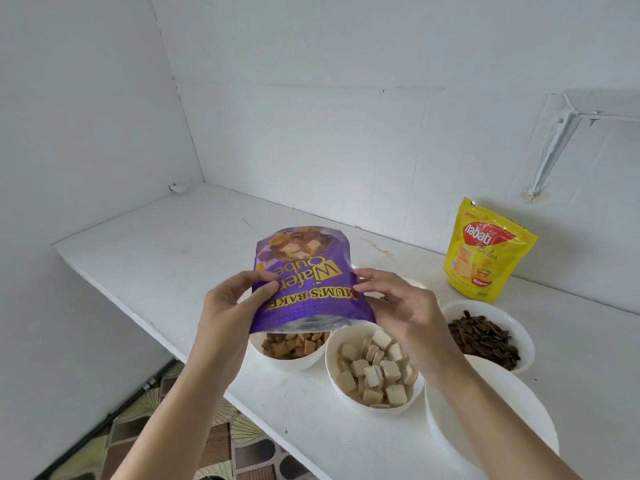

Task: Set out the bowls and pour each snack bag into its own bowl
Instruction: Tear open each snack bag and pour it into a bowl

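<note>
A purple wafer-cube bag (pixel 304 271) hangs upside down with its open mouth over a white bowl (pixel 294 362) of brown wafer cubes. My left hand (pixel 235 303) grips the bag's left edge and my right hand (pixel 398 306) pinches its right edge. Beside it, a second white bowl (pixel 336 382) holds pale wafer cubes. A third bowl (pixel 519 327) at the right holds dark brown snacks. A fourth white bowl (pixel 519 427) sits nearest me, partly behind my right forearm; its inside is hidden. A yellow Nabati bag (pixel 485 251) stands upright at the back right.
Everything rests on a white counter (pixel 173 244) set into a white-walled corner. Its front edge runs diagonally, with a patterned floor (pixel 194 438) below. A white shelf bracket (pixel 561 140) is fixed to the wall at the upper right.
</note>
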Demonstrator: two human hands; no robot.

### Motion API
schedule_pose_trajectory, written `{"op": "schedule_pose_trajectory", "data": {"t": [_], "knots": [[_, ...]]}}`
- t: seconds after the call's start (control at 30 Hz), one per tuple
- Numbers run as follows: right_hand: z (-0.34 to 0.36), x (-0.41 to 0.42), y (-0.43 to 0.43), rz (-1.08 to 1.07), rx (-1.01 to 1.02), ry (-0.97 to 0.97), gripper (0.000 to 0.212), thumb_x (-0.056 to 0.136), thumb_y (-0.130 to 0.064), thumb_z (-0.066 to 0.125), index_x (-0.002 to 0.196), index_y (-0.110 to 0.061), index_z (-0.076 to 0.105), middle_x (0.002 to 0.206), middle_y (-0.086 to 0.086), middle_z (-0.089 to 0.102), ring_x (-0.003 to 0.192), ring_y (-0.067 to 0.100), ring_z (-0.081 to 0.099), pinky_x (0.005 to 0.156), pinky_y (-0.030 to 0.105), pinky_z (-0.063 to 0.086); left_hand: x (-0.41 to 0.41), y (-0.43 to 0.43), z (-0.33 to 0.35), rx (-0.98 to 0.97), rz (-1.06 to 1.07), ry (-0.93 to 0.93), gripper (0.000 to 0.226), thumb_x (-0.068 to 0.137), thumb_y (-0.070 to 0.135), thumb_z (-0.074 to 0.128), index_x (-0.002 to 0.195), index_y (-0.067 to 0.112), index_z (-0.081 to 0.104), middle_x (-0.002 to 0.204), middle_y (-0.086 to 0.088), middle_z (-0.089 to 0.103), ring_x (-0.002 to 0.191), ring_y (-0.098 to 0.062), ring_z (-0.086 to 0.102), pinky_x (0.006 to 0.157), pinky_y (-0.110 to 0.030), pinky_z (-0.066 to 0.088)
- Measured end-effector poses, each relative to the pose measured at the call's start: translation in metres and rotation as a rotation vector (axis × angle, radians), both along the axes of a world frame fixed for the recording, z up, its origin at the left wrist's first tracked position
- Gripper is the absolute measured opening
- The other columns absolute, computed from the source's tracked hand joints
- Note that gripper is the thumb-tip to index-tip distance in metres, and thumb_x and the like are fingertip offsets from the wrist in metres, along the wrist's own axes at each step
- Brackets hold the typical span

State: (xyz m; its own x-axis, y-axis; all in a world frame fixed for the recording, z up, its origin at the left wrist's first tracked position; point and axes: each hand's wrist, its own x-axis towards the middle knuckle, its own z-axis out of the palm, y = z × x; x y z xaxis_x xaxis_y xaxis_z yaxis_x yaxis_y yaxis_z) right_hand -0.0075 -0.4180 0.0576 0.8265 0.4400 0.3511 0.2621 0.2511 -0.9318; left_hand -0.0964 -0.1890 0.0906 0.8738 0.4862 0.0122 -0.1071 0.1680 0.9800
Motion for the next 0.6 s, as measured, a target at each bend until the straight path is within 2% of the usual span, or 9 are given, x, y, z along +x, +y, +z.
{"op": "schedule_pose_trajectory", "data": {"t": [0.07, 0.13, 0.3, 0.4, 0.43, 0.5, 0.6], "knots": [[0.003, -0.002, 0.015, 0.060, 0.005, -0.021, 0.036, 0.083, 0.023, 0.064, 0.109, 0.001, 0.073, 0.131, 0.006, 0.068, 0.125, 0.024, 0.063, 0.100, 0.035, 0.054, -0.011, 0.014, 0.004, -0.086, 0.033, -0.031, 0.012, 0.091, -0.003, 0.066, 0.085, 0.005, 0.072, 0.090, -0.015, 0.073, 0.069, -0.016, 0.073, 0.059, -0.020, 0.059], [0.008, -0.005, 0.032, 0.089, -0.001, -0.045, 0.039, 0.082, 0.021, 0.066, 0.111, -0.003, 0.074, 0.130, 0.005, 0.068, 0.127, 0.022, 0.061, 0.098, 0.032, 0.055, -0.024, 0.027, 0.007, -0.088, 0.077, -0.022, 0.013, 0.093, -0.004, 0.063, 0.087, 0.002, 0.073, 0.082, -0.012, 0.075, 0.065, -0.015, 0.072, 0.059, -0.018, 0.058], [0.016, -0.022, 0.097, 0.026, -0.031, -0.081, 0.030, 0.087, 0.011, 0.066, 0.102, -0.012, 0.077, 0.111, -0.002, 0.076, 0.115, 0.018, 0.067, 0.090, 0.036, 0.055, -0.063, 0.064, 0.013, -0.014, 0.186, 0.001, 0.021, 0.096, -0.004, 0.056, 0.093, 0.003, 0.076, 0.092, -0.009, 0.076, 0.068, -0.006, 0.070, 0.058, -0.012, 0.054], [0.019, -0.038, 0.137, 0.056, -0.033, -0.120, 0.026, 0.093, 0.004, 0.064, 0.102, -0.017, 0.075, 0.111, -0.006, 0.076, 0.117, 0.018, 0.065, 0.100, 0.039, 0.050, -0.092, 0.090, 0.015, -0.043, 0.310, -0.006, 0.024, 0.098, -0.002, 0.056, 0.091, 0.003, 0.079, 0.116, -0.011, 0.071, 0.096, -0.010, 0.072, 0.067, -0.015, 0.059], [0.020, -0.044, 0.149, 0.077, -0.024, -0.121, 0.020, 0.095, 0.000, 0.064, 0.102, -0.016, 0.075, 0.110, -0.005, 0.076, 0.117, 0.018, 0.065, 0.102, 0.038, 0.049, -0.103, 0.096, 0.016, -0.082, 0.335, -0.021, 0.025, 0.100, -0.001, 0.054, 0.092, 0.001, 0.077, 0.117, -0.015, 0.072, 0.097, -0.015, 0.074, 0.072, -0.018, 0.061], [0.025, -0.056, 0.174, 0.138, 0.001, -0.090, 0.011, 0.098, -0.008, 0.063, 0.101, -0.013, 0.072, 0.107, -0.003, 0.076, 0.114, 0.018, 0.067, 0.100, 0.033, 0.049, -0.125, 0.106, 0.019, -0.159, 0.368, -0.093, 0.027, 0.105, 0.003, 0.046, 0.100, -0.004, 0.072, 0.109, -0.022, 0.075, 0.088, -0.024, 0.077, 0.077, -0.026, 0.064], [0.029, -0.076, 0.214, 0.212, 0.022, -0.067, 0.008, 0.100, -0.015, 0.061, 0.098, -0.015, 0.069, 0.097, -0.003, 0.076, 0.100, 0.017, 0.070, 0.089, 0.025, 0.051, -0.164, 0.116, 0.019, -0.068, 0.406, -0.150, 0.025, 0.108, 0.018, 0.042, 0.111, 0.008, 0.065, 0.106, -0.017, 0.077, 0.082, -0.029, 0.077, 0.064, -0.031, 0.064]]}}
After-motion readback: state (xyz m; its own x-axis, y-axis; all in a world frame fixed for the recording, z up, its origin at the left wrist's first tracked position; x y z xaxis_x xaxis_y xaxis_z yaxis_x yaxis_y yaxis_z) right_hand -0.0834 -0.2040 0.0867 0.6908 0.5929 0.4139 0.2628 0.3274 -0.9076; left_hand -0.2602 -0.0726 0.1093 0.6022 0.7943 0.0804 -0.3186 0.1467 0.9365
